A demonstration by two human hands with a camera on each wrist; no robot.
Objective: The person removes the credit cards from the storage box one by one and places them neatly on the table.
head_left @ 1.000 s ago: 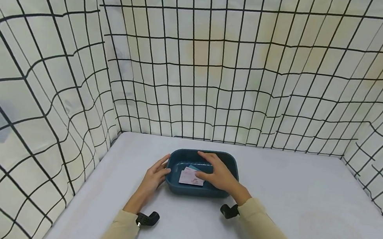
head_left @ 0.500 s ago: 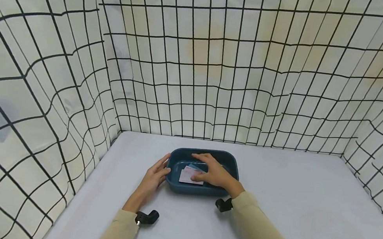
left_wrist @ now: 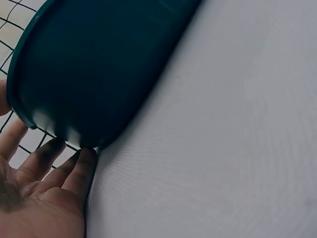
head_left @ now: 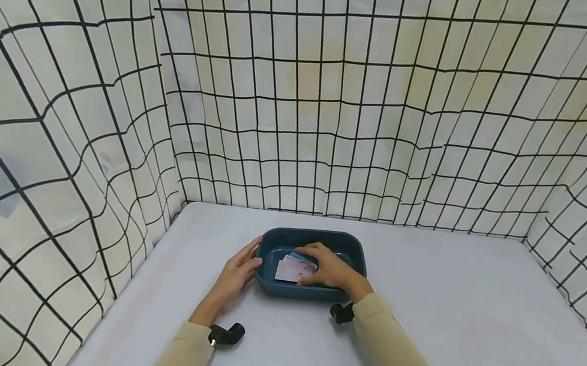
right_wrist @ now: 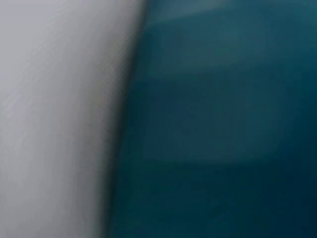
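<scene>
A dark teal plastic bin (head_left: 281,290) sits on the white table. Inside it lie a few flat cards (head_left: 291,269), pale pink with faint print on top and light blue behind. My right hand (head_left: 331,269) reaches into the bin and grips the cards at their right part, thumb at the near edge and fingers at the far edge. My left hand (head_left: 233,270) rests against the bin's left end; in the left wrist view its fingers (left_wrist: 74,173) extend to the outer wall. The right wrist view shows only the bin's blurred outer wall (right_wrist: 213,114).
The white tabletop (head_left: 446,321) extends on both sides of the bin. White sheeting behind black netting (head_left: 333,121) encloses the table at the back and sides. A black wrist camera (head_left: 226,335) is strapped to the left wrist, another (head_left: 342,313) to the right.
My right hand has moved slightly left and nearer inside the bin, and its fingers have drawn in toward the thumb around the cards. The left hand and the bin have stayed put.
</scene>
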